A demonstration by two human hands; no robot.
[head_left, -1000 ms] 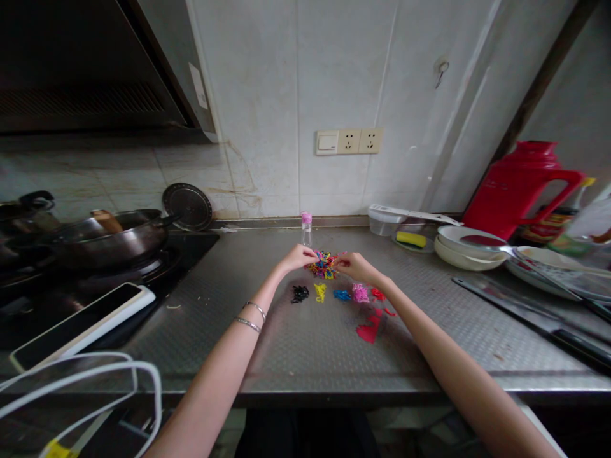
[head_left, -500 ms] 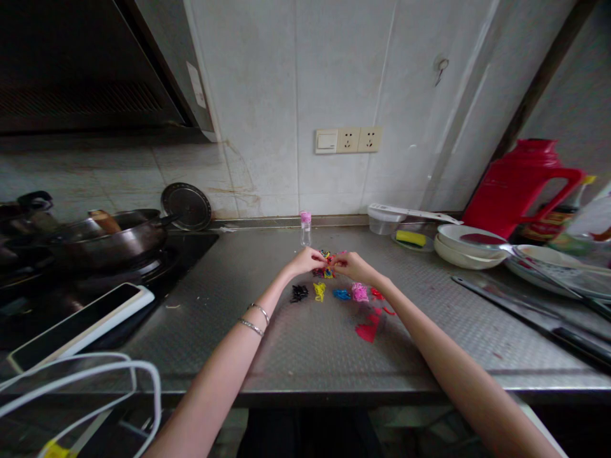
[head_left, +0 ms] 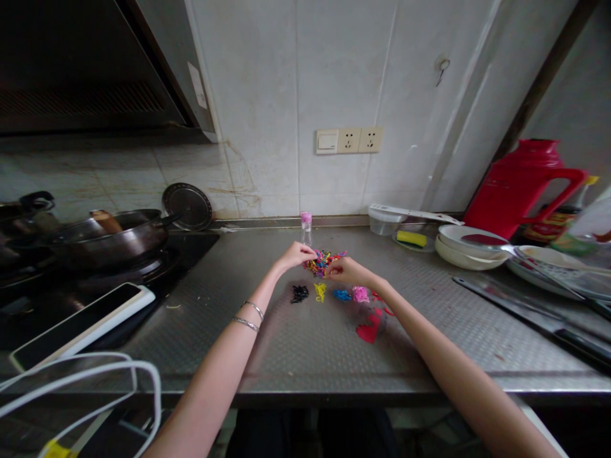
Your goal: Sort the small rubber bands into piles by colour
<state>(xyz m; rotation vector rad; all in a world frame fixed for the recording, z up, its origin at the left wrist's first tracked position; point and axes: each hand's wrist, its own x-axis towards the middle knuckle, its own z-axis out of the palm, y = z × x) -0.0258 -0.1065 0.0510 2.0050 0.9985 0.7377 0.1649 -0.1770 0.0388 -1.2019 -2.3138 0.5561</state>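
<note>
The right hand (head_left: 351, 272) has slipped back, just below the left hand (head_left: 296, 256). The pile (head_left: 323, 261) between their fingertips shows again.

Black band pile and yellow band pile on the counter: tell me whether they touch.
Apart. The head view shows a strip of bare steel counter between the black band pile and the yellow band pile.

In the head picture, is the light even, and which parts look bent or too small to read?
Head view: soft light on the grey steel counter; the black range hood is underexposed; the wide lens tilts the red plastic thermos jug; the multicoloured heap of tiny elastic bands between left hand and right hand shows colours, not single bands.
</note>
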